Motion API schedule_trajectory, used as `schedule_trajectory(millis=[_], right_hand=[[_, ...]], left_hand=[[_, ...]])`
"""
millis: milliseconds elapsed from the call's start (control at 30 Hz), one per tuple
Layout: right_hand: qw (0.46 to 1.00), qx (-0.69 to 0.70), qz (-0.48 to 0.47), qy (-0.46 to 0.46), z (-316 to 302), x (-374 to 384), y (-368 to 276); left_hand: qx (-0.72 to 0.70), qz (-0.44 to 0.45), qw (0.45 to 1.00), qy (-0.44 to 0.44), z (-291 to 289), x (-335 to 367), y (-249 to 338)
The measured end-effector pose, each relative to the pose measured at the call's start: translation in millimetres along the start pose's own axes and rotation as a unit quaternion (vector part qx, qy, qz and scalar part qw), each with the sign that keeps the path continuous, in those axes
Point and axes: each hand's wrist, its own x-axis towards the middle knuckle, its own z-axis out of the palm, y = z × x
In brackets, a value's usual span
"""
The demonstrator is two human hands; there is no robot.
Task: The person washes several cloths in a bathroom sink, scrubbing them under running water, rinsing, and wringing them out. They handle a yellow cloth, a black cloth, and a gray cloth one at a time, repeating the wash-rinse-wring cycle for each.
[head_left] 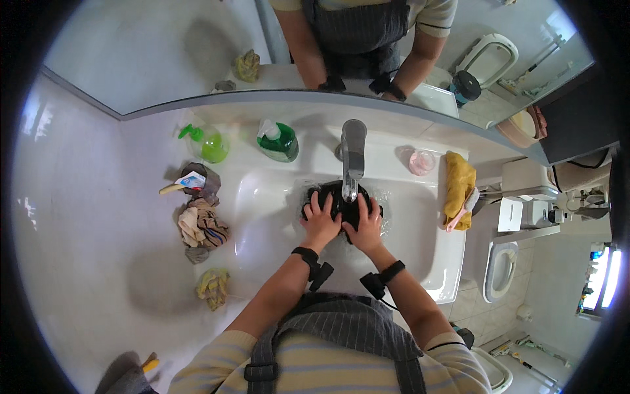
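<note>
Both hands press down on a wet black cloth (pixel 336 190) in the white sink (pixel 262 262), right below the chrome faucet (pixel 354 151). My left hand (pixel 319 224) lies on the cloth's left part with its fingers spread. On the right part rests my right hand (pixel 365 226), its fingers also apart and the thumbs close together. Neither hand wraps round the cloth. Clear water and bubbles surround the cloth. Each wrist wears a black strap with a small device.
Behind the basin stand a green soap bottle (pixel 278 141), a light green pump bottle (pixel 213 146) and a small pink cup (pixel 421 162). Crumpled cloths (pixel 202 224) lie along the left rim, a yellow cloth (pixel 459 187) on the right. A mirror (pixel 197 52) edges the back.
</note>
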Motion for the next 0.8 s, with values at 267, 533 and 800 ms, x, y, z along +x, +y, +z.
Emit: schedule_trajectory(millis=[267,533,800], right_hand=[[0.924,-0.310,-0.140,-0.177,34.4,14.3,35.7],[0.921,-0.335,-0.088,-0.175,75.7,68.8,52.1],[0.935,0.326,0.108,-0.092,11.2,37.9,25.1]], left_hand=[[0.202,0.098,0.970,-0.090,17.2,-14.1,-55.6],[0.179,0.063,0.942,-0.275,-17.3,58.5,-35.4],[-0.478,-0.002,0.854,-0.206,-32.5,56.9,-75.7]])
